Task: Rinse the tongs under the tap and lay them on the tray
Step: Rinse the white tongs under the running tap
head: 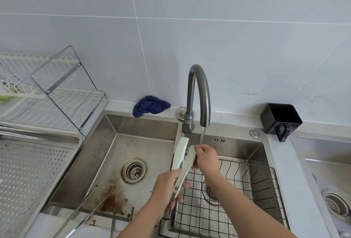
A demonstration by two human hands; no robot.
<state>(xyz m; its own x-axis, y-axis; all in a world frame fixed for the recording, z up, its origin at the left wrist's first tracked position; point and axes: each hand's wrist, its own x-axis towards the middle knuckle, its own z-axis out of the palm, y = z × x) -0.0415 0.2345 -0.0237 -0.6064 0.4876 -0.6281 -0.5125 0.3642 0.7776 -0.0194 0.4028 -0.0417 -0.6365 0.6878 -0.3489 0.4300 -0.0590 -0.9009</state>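
Note:
Pale white-green tongs [180, 154] stand tilted over the divide of the double sink, arms spread, tips up near the tap [199, 93]. My left hand [167, 190] grips their lower hinge end. My right hand [206, 157] holds the right arm of the tongs near its tip, fingers under the thin stream of water [202, 135] that runs from the spout. The perforated steel tray [28, 171] lies at the left, beside the sink.
A wire basket [237, 190] sits in the right basin. Metal tongs [83, 213] lie across the stained left basin's front edge. A white dish rack [47, 93], a blue cloth [150, 105] and a black container [281, 120] stand along the back. Another sink [326, 161] is at far right.

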